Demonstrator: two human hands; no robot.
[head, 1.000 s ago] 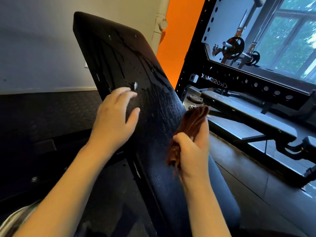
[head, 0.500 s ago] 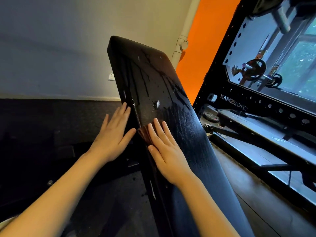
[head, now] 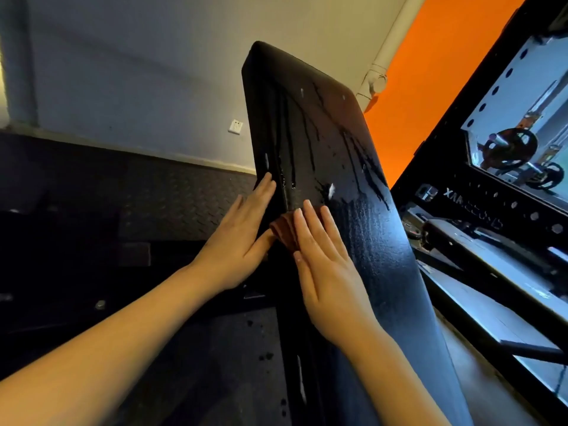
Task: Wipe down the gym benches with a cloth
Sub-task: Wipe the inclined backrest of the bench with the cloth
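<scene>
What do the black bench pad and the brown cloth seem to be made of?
Bench pad: probably vinyl or faux leather, black, with a fine grain and liquid streaks sitting on top. Cloth: seemingly soft fabric, brown, bunched in folds under the right hand.

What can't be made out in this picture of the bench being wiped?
Head view:
1. Cloth: mostly hidden under the right hand; its full size is unknown.
2. Bench: lower end cut off by the bottom edge.
3. Left hand: its palm faces away, so contact with the bench side is unseen.
</scene>
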